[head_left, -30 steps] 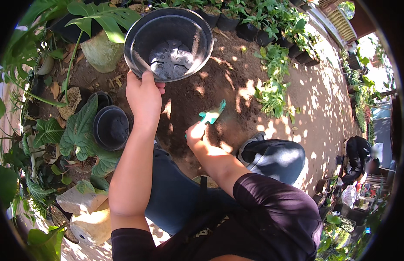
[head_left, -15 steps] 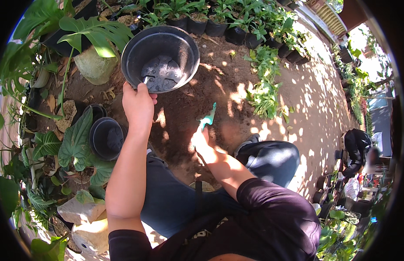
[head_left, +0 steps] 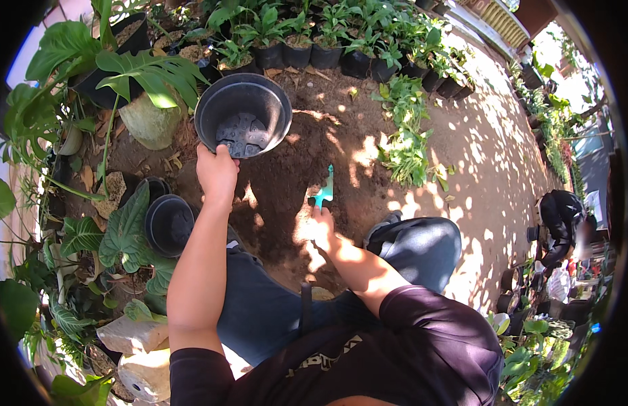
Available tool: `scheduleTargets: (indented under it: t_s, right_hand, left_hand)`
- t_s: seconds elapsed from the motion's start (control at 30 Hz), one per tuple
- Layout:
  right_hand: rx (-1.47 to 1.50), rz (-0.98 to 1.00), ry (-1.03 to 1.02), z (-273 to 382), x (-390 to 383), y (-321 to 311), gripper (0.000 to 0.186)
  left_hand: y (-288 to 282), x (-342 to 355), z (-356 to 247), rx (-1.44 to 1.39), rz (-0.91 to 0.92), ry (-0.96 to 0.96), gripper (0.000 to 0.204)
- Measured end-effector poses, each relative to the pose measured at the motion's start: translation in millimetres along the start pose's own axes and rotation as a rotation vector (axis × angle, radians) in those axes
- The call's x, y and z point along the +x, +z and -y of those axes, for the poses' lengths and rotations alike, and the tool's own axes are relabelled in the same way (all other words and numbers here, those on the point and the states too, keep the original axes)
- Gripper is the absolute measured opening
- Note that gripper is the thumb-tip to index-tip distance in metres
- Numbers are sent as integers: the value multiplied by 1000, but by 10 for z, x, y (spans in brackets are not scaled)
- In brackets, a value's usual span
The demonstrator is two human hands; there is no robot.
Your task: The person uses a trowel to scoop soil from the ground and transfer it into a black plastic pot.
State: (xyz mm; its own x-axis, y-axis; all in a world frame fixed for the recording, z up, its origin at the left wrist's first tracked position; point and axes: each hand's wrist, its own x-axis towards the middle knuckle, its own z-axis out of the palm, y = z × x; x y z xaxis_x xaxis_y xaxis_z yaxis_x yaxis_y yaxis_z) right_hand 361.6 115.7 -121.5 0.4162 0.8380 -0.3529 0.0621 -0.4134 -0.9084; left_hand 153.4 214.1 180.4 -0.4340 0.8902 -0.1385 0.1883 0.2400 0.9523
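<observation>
My left hand (head_left: 217, 173) grips the near rim of a black plastic pot (head_left: 273, 108), its thumb over the edge. The pot is tilted so that its inside faces me, and only bare plastic shows at its bottom. Closed round the handle of a green hand trowel (head_left: 324, 192) is my right hand (head_left: 322, 227). The trowel's blade points away from me over dark loose soil (head_left: 280, 196), to the right of the pot and nearer to me. I cannot tell whether its tip touches the soil.
More black pots (head_left: 169, 225) stand left of my left forearm, beside large-leaved plants (head_left: 128, 227) and a rock (head_left: 151, 120). Potted seedlings (head_left: 297, 42) line the far side. Uprooted-looking leafy plants (head_left: 407, 145) lie on the ground at right. Another person (head_left: 563, 223) bends at far right.
My left hand has brought the pot slightly lower and closer. My right hand has shifted a little toward me and right, and the trowel blade now shows broader and more upright.
</observation>
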Motion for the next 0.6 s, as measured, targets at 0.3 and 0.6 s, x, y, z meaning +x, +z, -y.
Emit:
scheduleTargets:
  t_s: [0.3,0.6]
  right_hand:
    - [327,107,200,924,-253,-276,24]
    - [165,166,118,1947,-239,-455,20]
  left_hand:
    - [69,131,205,110,-4,-43,30]
    - [180,304,538,398,42,-122,41]
